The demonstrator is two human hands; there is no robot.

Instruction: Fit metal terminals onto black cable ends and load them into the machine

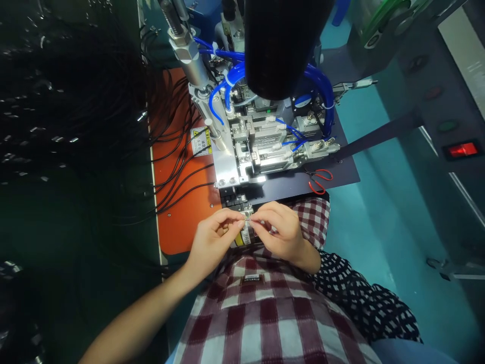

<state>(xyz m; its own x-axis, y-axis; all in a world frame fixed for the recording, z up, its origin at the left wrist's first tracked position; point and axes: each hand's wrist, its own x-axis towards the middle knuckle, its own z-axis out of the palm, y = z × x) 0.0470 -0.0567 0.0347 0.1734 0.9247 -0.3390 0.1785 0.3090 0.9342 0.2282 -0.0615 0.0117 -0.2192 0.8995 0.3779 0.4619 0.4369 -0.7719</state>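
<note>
My left hand and my right hand meet in front of the machine, at the near end of its track. Thumb and forefinger are pinched together on each hand. Between the fingertips shows a small silvery piece, too small to make out its kind. Just behind it lies the metal end of the machine's track. Below the fingertips a yellow and white label is partly covered. Several black cables run from the left across the orange board to the machine.
The bench machine has metal cylinders and blue air hoses. Red-handled scissors lie on its dark base plate at right. A large dark cylinder hangs overhead. Many black cables are heaped at left. A red lit switch is at far right.
</note>
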